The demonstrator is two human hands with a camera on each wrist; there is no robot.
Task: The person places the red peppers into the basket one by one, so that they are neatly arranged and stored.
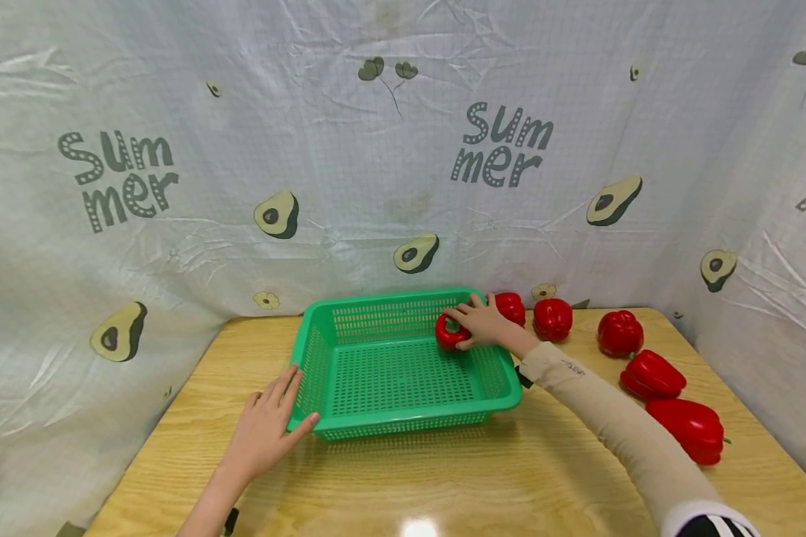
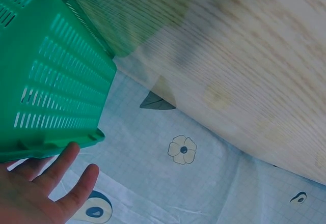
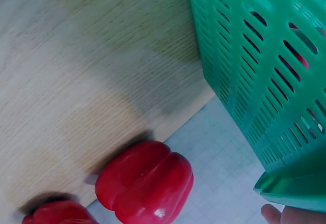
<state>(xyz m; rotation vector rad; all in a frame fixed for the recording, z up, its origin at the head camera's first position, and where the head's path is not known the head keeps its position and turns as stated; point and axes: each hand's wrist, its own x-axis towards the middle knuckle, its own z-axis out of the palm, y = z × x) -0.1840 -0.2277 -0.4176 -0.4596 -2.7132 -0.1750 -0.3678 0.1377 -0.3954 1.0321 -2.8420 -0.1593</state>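
A green plastic basket (image 1: pixel 403 412) with slotted sides sits on the wooden table. Inside its back right corner is a red bell pepper (image 1: pixel 448 333), stem upward. My right hand (image 1: pixel 485 325) reaches over the basket's right rim and holds that pepper from above, fingers and thumb around it. In the right wrist view, only fingertips (image 3: pixel 293 216) show beside the rim. At the basket's left side, my left hand (image 1: pixel 263 429) rests against the rim with its fingers fairly straight and the thumb spread over the front left corner. The left wrist view shows those fingers (image 2: pixel 57 170) along the rim.
Several more red bell peppers lie on the table right of the basket: one pepper (image 1: pixel 510 307) right behind my right hand, another (image 1: pixel 553 320) beside it, and others (image 1: pixel 653 375) down the right edge. A printed curtain (image 1: pixel 349 186) hangs behind the table (image 1: pixel 403 485).
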